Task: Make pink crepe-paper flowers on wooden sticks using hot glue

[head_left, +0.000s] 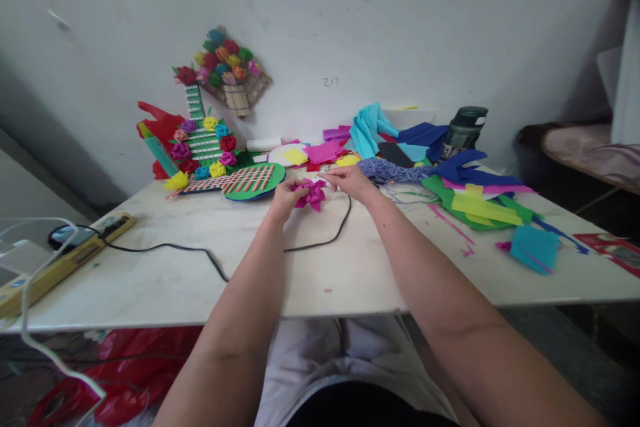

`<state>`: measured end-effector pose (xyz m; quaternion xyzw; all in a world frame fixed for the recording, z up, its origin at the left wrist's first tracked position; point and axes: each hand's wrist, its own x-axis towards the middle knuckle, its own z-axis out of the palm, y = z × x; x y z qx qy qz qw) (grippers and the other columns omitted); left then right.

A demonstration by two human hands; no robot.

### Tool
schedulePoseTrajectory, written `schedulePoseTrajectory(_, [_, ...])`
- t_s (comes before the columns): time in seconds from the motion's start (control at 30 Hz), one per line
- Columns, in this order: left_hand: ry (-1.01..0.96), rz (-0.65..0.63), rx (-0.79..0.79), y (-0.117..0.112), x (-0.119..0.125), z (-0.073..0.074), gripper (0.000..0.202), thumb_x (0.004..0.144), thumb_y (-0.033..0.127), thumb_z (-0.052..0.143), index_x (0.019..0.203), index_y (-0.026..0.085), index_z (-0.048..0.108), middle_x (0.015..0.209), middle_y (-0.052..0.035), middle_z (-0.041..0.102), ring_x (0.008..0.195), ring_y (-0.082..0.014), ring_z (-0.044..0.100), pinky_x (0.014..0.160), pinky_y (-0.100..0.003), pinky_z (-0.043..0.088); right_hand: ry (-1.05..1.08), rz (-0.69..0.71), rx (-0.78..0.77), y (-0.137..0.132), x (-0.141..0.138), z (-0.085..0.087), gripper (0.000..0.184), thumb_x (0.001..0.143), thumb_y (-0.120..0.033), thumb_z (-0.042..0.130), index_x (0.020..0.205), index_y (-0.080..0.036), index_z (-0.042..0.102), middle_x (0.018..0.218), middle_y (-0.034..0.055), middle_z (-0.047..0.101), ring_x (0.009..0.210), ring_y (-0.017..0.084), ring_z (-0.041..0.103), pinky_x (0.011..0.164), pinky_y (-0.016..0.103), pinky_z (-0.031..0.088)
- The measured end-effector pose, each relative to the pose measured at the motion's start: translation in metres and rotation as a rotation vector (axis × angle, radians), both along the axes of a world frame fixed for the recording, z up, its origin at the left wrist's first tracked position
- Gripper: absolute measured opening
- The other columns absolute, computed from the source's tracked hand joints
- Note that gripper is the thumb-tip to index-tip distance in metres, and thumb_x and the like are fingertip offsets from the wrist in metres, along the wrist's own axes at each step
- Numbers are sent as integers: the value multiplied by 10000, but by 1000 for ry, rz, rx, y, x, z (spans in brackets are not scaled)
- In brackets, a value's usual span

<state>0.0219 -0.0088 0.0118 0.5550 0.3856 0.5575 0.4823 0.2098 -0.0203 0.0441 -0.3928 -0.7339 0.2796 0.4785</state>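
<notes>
A magenta paper flower [314,196] is pinched in the fingers of my left hand [290,198], above the middle of the table. Its petals spread out to the right of the fingertips. Just beyond and to the right is my right hand [349,181], thumb and fingers pressed together close to the flower's upper edge. Whatever those fingertips hold is too small to make out. Behind the hands lie yellow and magenta paper pieces [325,152]. A tangle of purple-grey yarn [395,171] rests right of my right hand.
A flower-covered guitar-shaped craft [253,183] lies left of my hands. A black cable [165,247] crosses the table [345,287] to a power strip [75,260]. Coloured paper [485,203] is heaped at right, with a dark bottle [463,132] behind. A flower-basket craft [237,100] leans on the wall.
</notes>
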Motion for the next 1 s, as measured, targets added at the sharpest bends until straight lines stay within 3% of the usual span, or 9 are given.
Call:
schedulePoseTrajectory(0.1, [-1,9,4,-1,0,1,369,446,288,822,748,122,691,617,-32,660,512,-105,559,496,-210,427,30,-17,-47,4,3,-4,339,694,-414,627,833,-124,735,503,-21,547,506,81,437,532,225,368])
schedulePoseTrajectory(0.3, [2,6,-10,-3,0,2,416,447,306,826,791,117,691,613,-32,660,495,-102,558,474,-202,408,131,-26,-186,5,2,-7,400,582,-444,704,807,-116,745,609,40,653,452,64,402,437,220,316])
schedulePoseTrajectory(0.5, [4,11,13,-1,-3,-2,427,458,336,826,798,118,688,620,-28,657,522,-110,573,506,-214,432,88,-59,-128,7,4,-7,372,626,-408,667,837,-115,753,619,45,665,535,95,469,493,219,349])
schedulePoseTrajectory(0.67, [14,19,20,-5,-3,-2,448,457,341,828,814,111,686,604,-26,650,511,-108,569,512,-218,432,-26,-112,-28,14,7,-11,249,665,-339,621,709,-126,743,552,21,622,592,118,522,581,230,378])
schedulePoseTrajectory(1.0, [-31,18,27,-4,-5,-2,403,457,328,828,771,126,678,633,-25,658,522,-106,569,515,-223,442,-261,-358,-19,5,4,-4,339,650,-481,627,592,-151,681,537,-13,535,569,110,458,520,239,268])
